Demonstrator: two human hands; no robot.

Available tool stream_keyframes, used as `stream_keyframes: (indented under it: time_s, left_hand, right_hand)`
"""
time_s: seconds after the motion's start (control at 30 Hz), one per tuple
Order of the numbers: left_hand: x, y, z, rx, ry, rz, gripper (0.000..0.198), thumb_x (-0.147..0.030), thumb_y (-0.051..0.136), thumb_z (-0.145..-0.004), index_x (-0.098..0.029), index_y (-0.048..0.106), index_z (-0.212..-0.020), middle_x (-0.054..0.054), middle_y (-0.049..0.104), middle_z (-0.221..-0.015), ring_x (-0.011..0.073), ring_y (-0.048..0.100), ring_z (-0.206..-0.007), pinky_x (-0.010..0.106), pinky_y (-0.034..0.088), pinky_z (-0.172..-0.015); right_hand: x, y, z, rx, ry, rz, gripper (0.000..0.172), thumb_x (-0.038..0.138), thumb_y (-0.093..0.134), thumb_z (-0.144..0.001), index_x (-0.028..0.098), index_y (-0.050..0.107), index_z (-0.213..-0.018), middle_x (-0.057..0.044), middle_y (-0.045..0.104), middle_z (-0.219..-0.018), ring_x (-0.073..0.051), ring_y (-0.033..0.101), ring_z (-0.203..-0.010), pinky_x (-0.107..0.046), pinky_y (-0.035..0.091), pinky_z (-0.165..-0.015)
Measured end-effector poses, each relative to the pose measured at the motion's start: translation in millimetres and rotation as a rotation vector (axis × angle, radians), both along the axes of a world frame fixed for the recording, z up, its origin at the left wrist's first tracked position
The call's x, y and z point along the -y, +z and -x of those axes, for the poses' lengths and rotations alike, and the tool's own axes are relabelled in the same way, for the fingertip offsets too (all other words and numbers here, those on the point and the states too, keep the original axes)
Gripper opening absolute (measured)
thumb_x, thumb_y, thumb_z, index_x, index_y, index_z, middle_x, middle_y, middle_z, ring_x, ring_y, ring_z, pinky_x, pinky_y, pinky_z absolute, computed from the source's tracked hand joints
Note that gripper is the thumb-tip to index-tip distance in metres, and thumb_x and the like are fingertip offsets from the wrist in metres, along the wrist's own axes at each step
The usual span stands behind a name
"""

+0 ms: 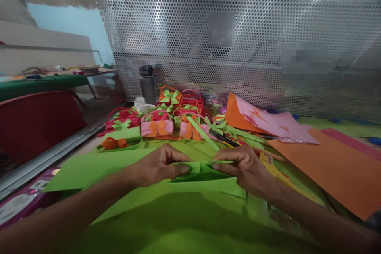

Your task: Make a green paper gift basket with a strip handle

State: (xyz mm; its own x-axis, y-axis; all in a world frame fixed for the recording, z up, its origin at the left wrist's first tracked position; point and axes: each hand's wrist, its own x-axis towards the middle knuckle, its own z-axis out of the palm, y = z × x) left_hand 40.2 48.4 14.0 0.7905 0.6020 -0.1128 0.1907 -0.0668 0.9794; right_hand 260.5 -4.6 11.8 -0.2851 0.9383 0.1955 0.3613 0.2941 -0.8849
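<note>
A folded green paper box (pixel 205 185) lies before me on the green tabletop, its upper side gaping in the middle. My left hand (pixel 162 166) pinches the box's far edge at its left end, thumb inside and fingers behind. On the right end, my right hand (pixel 245 166) is closed on the same edge between thumb and fingers. A flat green paper sheet (pixel 98 164) spreads beneath my left wrist. Just beyond the hands, a narrow green paper strip (pixel 204 133) leans across a pink paper bag with an orange bow (pixel 190 131).
Several small paper bags with bows (pixel 157 127) stand at the back, near a dark bottle (pixel 148 85). Orange sheets (pixel 333 166) and pink sheets (pixel 268 121) lie at right, with yellow scissors-like handles (pixel 276 172) by my right wrist. A perforated metal panel (pixel 184 27) rises behind.
</note>
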Motion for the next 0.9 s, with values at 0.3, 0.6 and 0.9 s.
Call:
stream_keyframes:
  time_s: [0.3, 0.6, 0.9]
  left_hand:
    - [13.7, -2.0, -12.5, 0.075, 0.201, 0.153, 0.013, -0.014, 0.067, -0.059, -0.014, 0.072, -0.071, 0.002, 0.069, -0.063, 0.0121, 0.058, -0.053, 0.020, 0.044, -0.051]
    - [10.5, -0.7, -17.4, -0.029, 0.196, 0.133, 0.014, -0.024, 0.074, -0.059, -0.013, 0.071, -0.065, 0.000, 0.066, -0.061, 0.0088, 0.053, -0.053, 0.018, 0.041, -0.052]
    - [8.0, -3.0, -17.7, -0.068, 0.116, 0.107, 0.013, -0.027, 0.069, -0.068, -0.014, 0.070, -0.068, -0.003, 0.058, -0.055, 0.0049, 0.043, -0.047, 0.015, 0.033, -0.043]
  right_hand:
    - [4.1, 1.6, 5.9, -0.063, 0.112, 0.184, 0.020, 0.007, 0.060, -0.061, 0.017, 0.071, -0.075, 0.001, 0.067, -0.066, -0.012, 0.060, -0.059, -0.020, 0.044, -0.053]
    - [1.7, -0.6, 5.9, -0.007, 0.123, 0.273, 0.022, 0.035, 0.067, -0.067, 0.013, 0.066, -0.068, 0.001, 0.056, -0.058, -0.008, 0.046, -0.051, -0.018, 0.034, -0.045]
    - [4.2, 3.5, 6.1, 0.162, 0.114, 0.142, 0.011, 0.022, 0.059, -0.072, 0.013, 0.064, -0.068, 0.004, 0.052, -0.057, -0.007, 0.042, -0.052, -0.018, 0.033, -0.047]
